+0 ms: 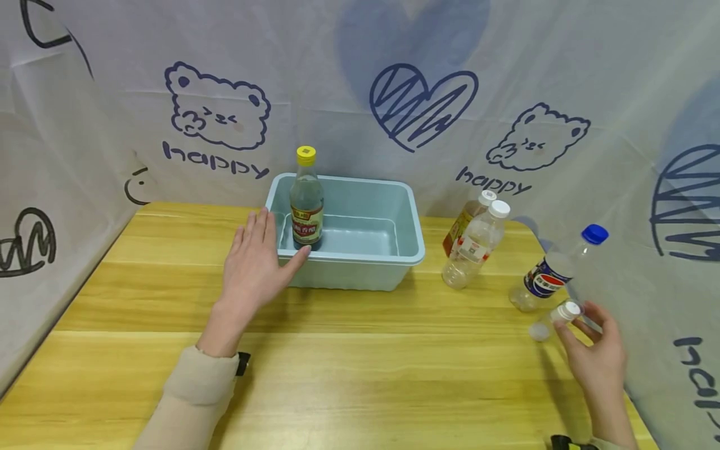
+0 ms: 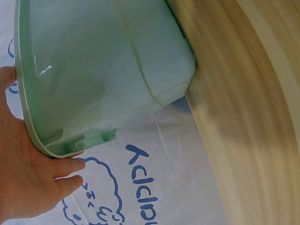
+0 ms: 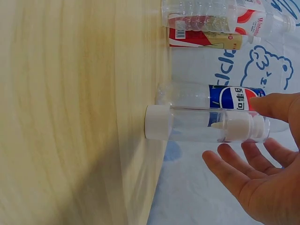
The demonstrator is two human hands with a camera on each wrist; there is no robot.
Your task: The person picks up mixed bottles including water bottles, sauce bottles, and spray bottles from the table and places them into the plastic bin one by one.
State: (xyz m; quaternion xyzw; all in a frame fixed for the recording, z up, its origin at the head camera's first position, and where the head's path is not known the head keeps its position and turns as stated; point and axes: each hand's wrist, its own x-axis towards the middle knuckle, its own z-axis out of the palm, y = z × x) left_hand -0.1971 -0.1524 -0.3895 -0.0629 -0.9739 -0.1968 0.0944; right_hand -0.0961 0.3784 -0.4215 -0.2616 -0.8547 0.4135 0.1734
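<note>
My left hand [image 1: 255, 262] rests at the near left corner of a pale blue-green bin [image 1: 360, 275], fingers straight along its outside and thumb at the front rim. A glass bottle [image 1: 307, 206] with a yellow cap and red-and-yellow label stands inside the bin's left end. At the right, my right hand [image 1: 599, 353] is around the top of a small clear cylindrical bottle [image 3: 197, 124], which stands upright on its white base. The thumb lies along one side and the index fingertip is close to the other; the remaining fingers are spread and bare of any object.
Behind the small bottle stands a plastic bottle [image 1: 548, 278] with a blue cap and label. Farther left are a clear bottle [image 1: 472, 250] and a yellow-and-red labelled bottle [image 1: 458, 228], both white-capped. All stand on the wooden table [image 1: 388, 369], with a printed cloth [image 1: 320, 125] hanging behind.
</note>
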